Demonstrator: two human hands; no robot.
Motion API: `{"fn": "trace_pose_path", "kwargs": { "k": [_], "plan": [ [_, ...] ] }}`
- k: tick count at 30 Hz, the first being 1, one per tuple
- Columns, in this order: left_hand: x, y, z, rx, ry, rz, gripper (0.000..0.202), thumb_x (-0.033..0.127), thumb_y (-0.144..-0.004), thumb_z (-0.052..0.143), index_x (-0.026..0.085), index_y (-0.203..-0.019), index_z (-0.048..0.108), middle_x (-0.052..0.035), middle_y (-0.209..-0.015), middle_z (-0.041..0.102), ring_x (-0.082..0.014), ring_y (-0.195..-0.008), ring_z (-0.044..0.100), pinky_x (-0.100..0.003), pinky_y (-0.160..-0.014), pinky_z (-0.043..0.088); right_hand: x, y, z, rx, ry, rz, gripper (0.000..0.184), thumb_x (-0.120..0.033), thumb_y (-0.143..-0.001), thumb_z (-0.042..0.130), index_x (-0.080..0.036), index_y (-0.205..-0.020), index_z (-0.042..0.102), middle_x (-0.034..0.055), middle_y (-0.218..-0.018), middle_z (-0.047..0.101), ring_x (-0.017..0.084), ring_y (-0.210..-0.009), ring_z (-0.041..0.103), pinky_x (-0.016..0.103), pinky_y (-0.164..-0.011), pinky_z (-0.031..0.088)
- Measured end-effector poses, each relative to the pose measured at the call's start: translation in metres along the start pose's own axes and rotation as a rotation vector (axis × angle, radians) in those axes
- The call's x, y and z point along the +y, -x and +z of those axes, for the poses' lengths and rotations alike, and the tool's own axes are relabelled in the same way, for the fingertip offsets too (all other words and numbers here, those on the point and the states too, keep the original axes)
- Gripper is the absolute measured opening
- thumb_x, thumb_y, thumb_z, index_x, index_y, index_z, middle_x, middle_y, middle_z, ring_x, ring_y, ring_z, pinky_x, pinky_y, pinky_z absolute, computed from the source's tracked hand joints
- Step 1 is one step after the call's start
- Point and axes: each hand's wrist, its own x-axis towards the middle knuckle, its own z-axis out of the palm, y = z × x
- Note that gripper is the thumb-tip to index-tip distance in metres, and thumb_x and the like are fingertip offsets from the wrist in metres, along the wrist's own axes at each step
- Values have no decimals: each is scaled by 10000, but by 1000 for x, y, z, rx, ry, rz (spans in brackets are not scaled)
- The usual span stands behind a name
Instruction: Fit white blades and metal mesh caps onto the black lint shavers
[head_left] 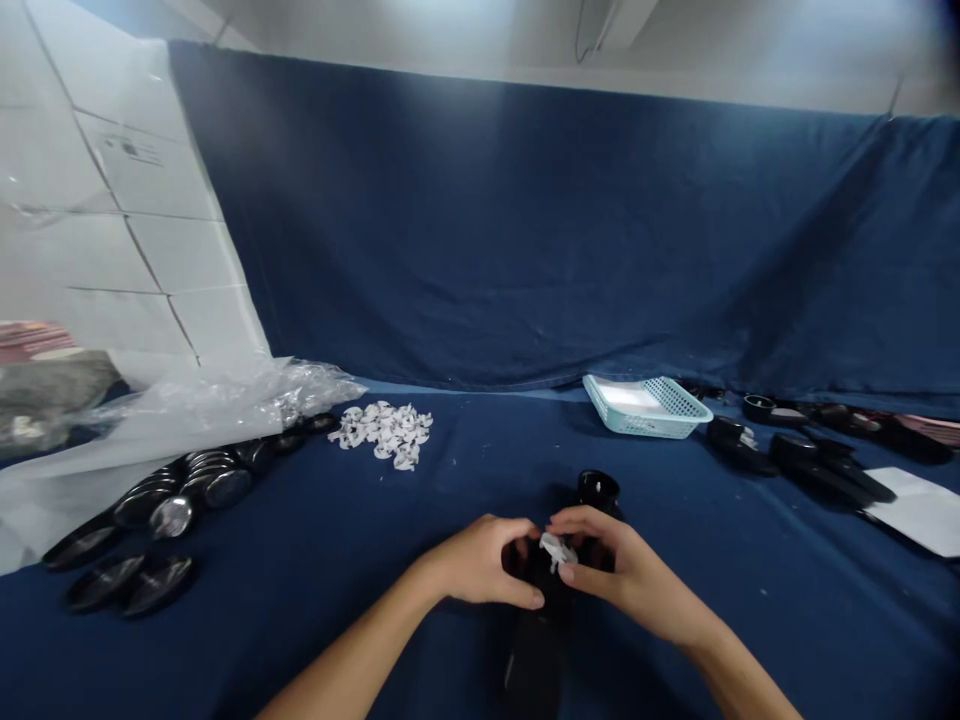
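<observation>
A small white piece [556,549] is held over the bench [315,570], directly in front of the wearer, at the upper part of a dark, elongated object [534,660]. By the right hand [637,570] the white piece appears to be pinched between thumb and fingertips. The left hand [480,563] is curved about the upper part of the dark object, thumb and fingers set apart; whether that grip is pressed firmly cannot be told, as the contact is shadowed and blurred. A black cup-shaped part [598,487] is seen just beyond the right hand, and a pile of white pieces [384,434] lies farther off to the left. The white piece is judged to be light, fairly stiff and thin enough to be bent or snapped, so it is best taken by its edges with fingertips. The dark object, probably smooth and somewhat slippery, is best steadied around its sides.
</observation>
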Motion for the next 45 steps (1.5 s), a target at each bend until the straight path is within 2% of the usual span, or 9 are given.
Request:
{"fn": "trace_pose_path", "kwargs": {
  "k": [4,9,15,19,22,25,37,43,45],
  "plan": [
    [-3,0,2,-7,17,-22,542,417,-599,805,223,-1077,639,5,-883,645,-150,-728,586,-209,-606,421,-3,0,2,-25,10,2,423,-324,-769,714,-269,-1170,592,49,-1170,633,256,-1096,570,428,-960,428],
    [-4,0,3,-12,49,-21,542,399,-605,806,234,-1095,643,10,-855,641,-144,-708,583,-209,-606,420,-1,0,2,-47,53,-6,292,-313,-784,704,-277,-1067,645,23,-1072,659,227,-959,595,385,-860,460],
    [-2,1,2,-19,58,-31,556,400,-613,803,237,-1118,639,5,-851,648,-157,-722,594,-228,-631,431,-2,4,4,-6,171,-20,259,-329,-786,711,-308,-1040,666,9,-1100,651,230,-1017,592,392,-915,450],
    [-4,0,3,-28,62,-35,545,390,-611,809,238,-1104,633,13,-845,647,-154,-728,594,-231,-651,430,-10,5,2,-7,235,-92,164,-375,-890,584,-314,-996,693,11,-1103,649,215,-1054,583,376,-949,444],
    [-5,-1,4,-35,70,-45,541,390,-617,808,236,-1103,627,12,-850,646,-153,-736,592,-229,-657,429,-10,4,1,10,294,-130,224,-337,-944,484,-306,-1007,696,25,-1081,650,209,-1024,586,368,-918,459],
    [-6,-2,4,-36,68,-45,539,401,-620,807,236,-1100,625,13,-848,641,-148,-725,587,-225,-648,426,-7,3,3,42,345,-149,221,-293,-926,505,-280,-1048,689,47,-1029,652,220,-987,583,376,-887,463],
    [-2,-6,4,-61,50,-46,479,393,-645,792,220,-1054,615,19,-801,609,-137,-688,575,-226,-624,429,-9,1,10,185,339,-59,89,-281,-813,654,-241,-865,715,27,-896,640,193,-896,582,342,-830,453],
    [6,-1,-1,12,55,-29,771,338,-604,832,313,-1283,468,-36,-1172,577,-181,-868,580,-299,-739,481,-8,1,13,228,371,-93,80,-263,-823,641,-238,-852,712,24,-873,646,197,-886,574,349,-826,446],
    [11,1,-1,32,69,-12,732,289,-623,824,325,-1263,472,-23,-1215,558,-172,-884,568,-305,-771,482,-7,2,15,241,395,-119,83,-247,-833,625,-237,-840,708,22,-865,645,194,-872,573,352,-829,442]
  ]
}}
